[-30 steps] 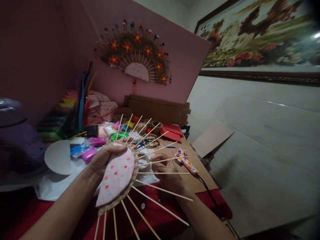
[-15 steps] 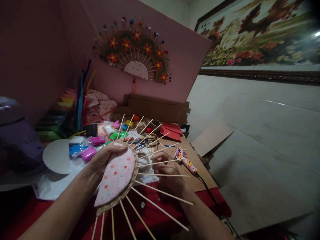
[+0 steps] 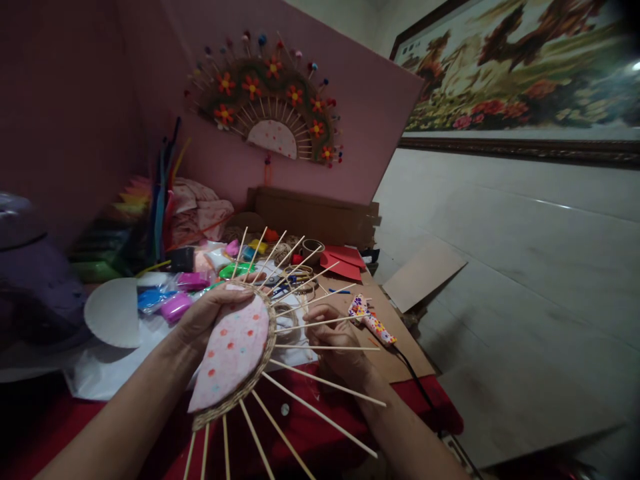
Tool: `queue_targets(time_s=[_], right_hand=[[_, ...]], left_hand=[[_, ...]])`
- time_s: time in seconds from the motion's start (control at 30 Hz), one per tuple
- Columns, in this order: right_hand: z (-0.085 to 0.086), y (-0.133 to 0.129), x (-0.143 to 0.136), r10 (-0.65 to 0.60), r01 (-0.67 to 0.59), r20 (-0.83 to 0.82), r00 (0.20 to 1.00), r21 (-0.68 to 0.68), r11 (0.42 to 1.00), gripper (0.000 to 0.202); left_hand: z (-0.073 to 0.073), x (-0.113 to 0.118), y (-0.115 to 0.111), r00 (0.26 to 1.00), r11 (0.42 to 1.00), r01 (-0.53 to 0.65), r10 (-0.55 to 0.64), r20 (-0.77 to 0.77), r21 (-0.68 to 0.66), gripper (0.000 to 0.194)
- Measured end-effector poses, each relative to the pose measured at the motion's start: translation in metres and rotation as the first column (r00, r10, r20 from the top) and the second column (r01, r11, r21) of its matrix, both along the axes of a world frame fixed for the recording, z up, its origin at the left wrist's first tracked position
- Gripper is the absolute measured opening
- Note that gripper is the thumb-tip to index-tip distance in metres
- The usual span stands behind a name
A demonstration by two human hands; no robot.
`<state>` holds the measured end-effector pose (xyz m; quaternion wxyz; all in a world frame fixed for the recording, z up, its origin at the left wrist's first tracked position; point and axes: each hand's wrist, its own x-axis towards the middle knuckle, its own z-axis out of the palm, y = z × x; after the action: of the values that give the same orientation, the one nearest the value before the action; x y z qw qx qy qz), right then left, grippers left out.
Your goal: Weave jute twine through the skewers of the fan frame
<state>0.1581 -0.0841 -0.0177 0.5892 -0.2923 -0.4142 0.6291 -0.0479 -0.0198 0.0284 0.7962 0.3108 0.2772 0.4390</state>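
Left hand [image 3: 213, 312] pinches pink dotted half-round cloth panel [image 3: 233, 357]; right hand [image 3: 334, 336] curls, hold unclear. Weaving seems underway; next move needs steadiness.

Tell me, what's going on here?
A person's left hand grips a spotted pink half-disc, thumb on its face. Thin sticks fan out from its braided edge. The right hand is behind some of the sticks, fingers bent; whether it pinches anything is unclear. A flower-patterned glue gun lies on brown cardboard to the right. Higher up, a decorated fan with a similar spotted centre is on a pink board.
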Motion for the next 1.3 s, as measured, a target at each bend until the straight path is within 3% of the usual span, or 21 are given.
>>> queue_targets(time_s=[1.07, 1.3], right_hand=[[-0.0010, -0.0018, 0.0012, -0.022, 0.022, 0.023, 1.000, -0.032, 0.999, 0.012], [-0.0020, -0.0015, 0.0000, -0.060, 0.062, 0.046, 0.997, -0.059, 0.996, 0.015]], left_hand=[[-0.0019, -0.0008, 0.0004, 1.000, 1.000, 0.003, -0.003, 0.030, -0.012, 0.056], [-0.0049, -0.0016, 0.0013, 1.000, 0.999, 0.000, -0.001, 0.009, 0.043, 0.052]])
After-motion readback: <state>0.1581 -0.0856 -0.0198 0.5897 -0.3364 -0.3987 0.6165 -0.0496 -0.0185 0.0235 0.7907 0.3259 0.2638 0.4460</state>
